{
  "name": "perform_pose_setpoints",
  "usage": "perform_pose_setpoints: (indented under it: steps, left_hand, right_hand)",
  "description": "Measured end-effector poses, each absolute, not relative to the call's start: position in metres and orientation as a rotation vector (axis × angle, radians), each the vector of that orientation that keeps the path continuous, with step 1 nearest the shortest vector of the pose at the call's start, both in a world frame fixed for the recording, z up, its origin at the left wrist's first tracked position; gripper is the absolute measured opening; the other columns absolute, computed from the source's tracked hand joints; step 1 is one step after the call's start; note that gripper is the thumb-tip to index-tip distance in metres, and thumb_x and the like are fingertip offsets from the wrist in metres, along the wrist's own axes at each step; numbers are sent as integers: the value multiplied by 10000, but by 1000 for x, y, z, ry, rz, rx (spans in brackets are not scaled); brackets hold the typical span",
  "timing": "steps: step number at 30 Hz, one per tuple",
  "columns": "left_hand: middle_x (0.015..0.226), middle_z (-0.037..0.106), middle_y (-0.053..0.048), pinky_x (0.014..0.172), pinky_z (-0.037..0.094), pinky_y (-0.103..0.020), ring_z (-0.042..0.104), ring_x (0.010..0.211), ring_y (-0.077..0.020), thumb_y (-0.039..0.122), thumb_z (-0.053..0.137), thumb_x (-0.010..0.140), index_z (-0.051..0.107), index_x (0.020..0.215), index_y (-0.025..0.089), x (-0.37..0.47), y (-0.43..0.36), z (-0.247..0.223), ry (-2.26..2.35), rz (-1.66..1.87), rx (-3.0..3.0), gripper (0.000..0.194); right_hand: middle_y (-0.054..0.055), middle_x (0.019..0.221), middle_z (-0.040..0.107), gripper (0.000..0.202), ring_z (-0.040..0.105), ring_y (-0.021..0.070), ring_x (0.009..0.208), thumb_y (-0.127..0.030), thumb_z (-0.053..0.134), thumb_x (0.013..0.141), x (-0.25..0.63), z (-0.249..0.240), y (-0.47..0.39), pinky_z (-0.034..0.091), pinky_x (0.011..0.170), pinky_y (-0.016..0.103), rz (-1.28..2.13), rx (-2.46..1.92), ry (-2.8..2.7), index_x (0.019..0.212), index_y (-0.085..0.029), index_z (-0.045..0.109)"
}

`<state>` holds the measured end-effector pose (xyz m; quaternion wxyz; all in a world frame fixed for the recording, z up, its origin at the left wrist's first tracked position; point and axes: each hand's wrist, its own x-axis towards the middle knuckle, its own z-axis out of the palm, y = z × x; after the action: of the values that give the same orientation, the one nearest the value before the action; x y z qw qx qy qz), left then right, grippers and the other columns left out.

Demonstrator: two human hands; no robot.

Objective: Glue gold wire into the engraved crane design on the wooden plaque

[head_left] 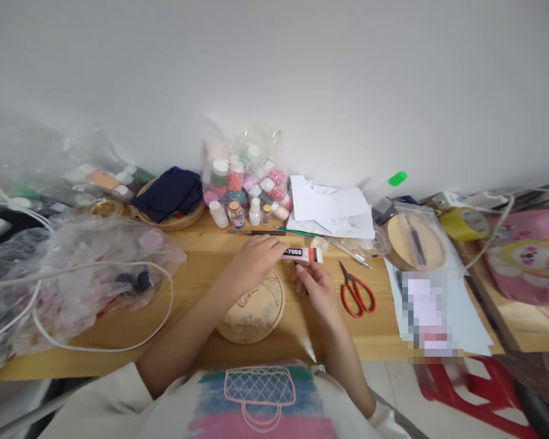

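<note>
My left hand (258, 259) reaches over the upper edge of a round wooden disc (251, 314) with a carved line pattern. Its fingers are closed on the left end of a glue tube (299, 253) marked 7000, whose red and white end points right. My right hand (315, 283) is just below the tube's right part, fingers curled together around something dark and thin that is mostly hidden. Red-handled scissors (357, 291) lie to the right of my right hand.
Behind the hands stand small bottles (236, 214) and a bag of colored jars (247, 177). Papers (332, 210), a green brush (297, 231) and tweezers lie back right. Plastic bags and a white cable (114, 349) cover the left. A blurred phone-like object (425, 311) rests on paper at right.
</note>
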<state>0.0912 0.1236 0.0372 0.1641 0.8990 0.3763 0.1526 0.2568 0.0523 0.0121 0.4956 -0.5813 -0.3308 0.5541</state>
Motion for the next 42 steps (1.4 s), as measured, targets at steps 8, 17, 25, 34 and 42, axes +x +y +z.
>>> perform_pose_setpoints:
  steps: [8,17,25,34,42]
  left_hand:
    - [979,696,-107,868,503,-408,638,964,-258,107,516,896,662,1023,151,79,147,17,1192,430,2546,198]
    - [1075,680,-66,943,489,-394,618,1048,-242,200,483,927,642,1097,180,49,146,22,1356,604,2499,234]
    - [1097,689,-112,904,500,-480,615,1024,-292,219,481,909,690,983,203,-1,110,12,1652,543,2441,223]
    - [1187,665,-103,928,477,-468,589,1102,-295,158,475,879,689,1042,219,2,94,-9,1715,571,2438,276]
    - [924,707,-42,816,525,-356,641,889,-196,269,503,934,653,921,201,5,99,-5,1704,822,2349,165]
  right_hand:
    - [80,827,675,236,574,204,692,-320,591,793,269,7,45,417,674,337,633,-2032,-1405,946,-163,678]
    - [78,858,664,120,579,200,747,-248,548,841,266,13,47,379,656,301,602,-2196,-1644,842,-181,647]
    - [60,801,652,121,565,194,714,-263,538,816,269,6,45,382,656,297,556,-2166,-1630,791,-185,627]
    - [51,752,640,121,555,191,673,-285,542,793,270,6,47,378,625,300,550,-2156,-1616,764,-193,615]
    - [56,736,652,184,568,194,672,-338,515,819,273,3,42,412,624,310,586,-2024,-1570,767,-196,619]
